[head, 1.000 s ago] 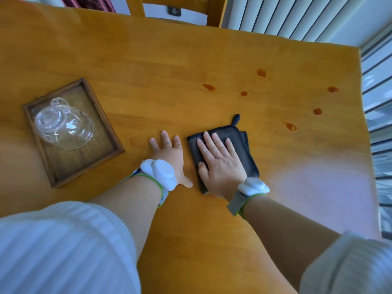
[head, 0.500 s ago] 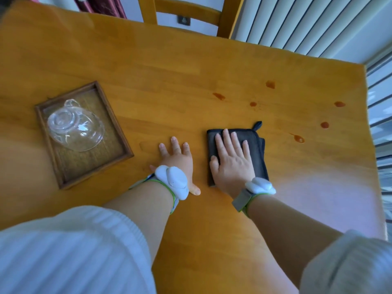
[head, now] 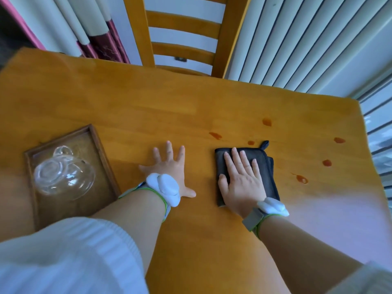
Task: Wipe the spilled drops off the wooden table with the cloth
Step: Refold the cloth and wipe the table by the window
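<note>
Table (head: pixel 148 115) – orange-toned wood, smooth, satin varnish with a soft sheen near the right edge. Drops (head: pixel 215 135) are glossy reddish-brown liquid. Cloth (head: pixel 267 166) – dark grey fabric, matt, folded, fine nap. Tray (head: pixel 96 143) is darker brown wood, semi-gloss. Cup (head: pixel 63 177) – clear glass, bright highlights. Chair (head: pixel 182 20) matches the table's wood. Wrist pods (head: pixel 163 188) – white matt plastic on woven straps. Sleeves (head: pixel 63 257) are white ribbed knit.

The wooden table (head: pixel 148 107) is orange-brown. On it lie a dark cloth (head: pixel 267 166), six little brown drops (head: pixel 266 122), and a wooden tray (head: pixel 106 164). Two flat hands press down on it too.
</note>
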Motion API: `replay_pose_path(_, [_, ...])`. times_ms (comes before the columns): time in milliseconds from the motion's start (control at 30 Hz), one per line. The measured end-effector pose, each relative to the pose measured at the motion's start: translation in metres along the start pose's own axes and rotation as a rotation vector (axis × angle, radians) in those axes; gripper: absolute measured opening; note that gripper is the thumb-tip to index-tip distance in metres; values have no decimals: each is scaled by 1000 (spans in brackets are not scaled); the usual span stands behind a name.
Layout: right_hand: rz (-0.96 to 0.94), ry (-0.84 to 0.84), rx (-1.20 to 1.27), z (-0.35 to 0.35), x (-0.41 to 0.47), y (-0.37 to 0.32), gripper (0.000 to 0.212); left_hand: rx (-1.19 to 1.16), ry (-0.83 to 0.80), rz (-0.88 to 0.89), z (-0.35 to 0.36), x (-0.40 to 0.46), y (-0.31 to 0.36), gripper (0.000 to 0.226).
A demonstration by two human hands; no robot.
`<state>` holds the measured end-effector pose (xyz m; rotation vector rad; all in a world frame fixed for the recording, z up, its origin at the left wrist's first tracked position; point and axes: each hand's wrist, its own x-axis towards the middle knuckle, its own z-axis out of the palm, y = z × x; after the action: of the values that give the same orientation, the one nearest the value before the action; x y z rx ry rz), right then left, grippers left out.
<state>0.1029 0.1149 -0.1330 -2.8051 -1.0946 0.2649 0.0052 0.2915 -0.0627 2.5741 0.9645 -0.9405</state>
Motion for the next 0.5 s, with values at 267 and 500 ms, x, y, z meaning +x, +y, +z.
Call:
replay_pose_path(267, [23,34,1,-7,48,11,71,-104,-118,-104,-8,24,4,154])
replay_pose_path(500, [24,11,-8,-9,116,-7,73,-74,-142,-97,-9,26,3,154])
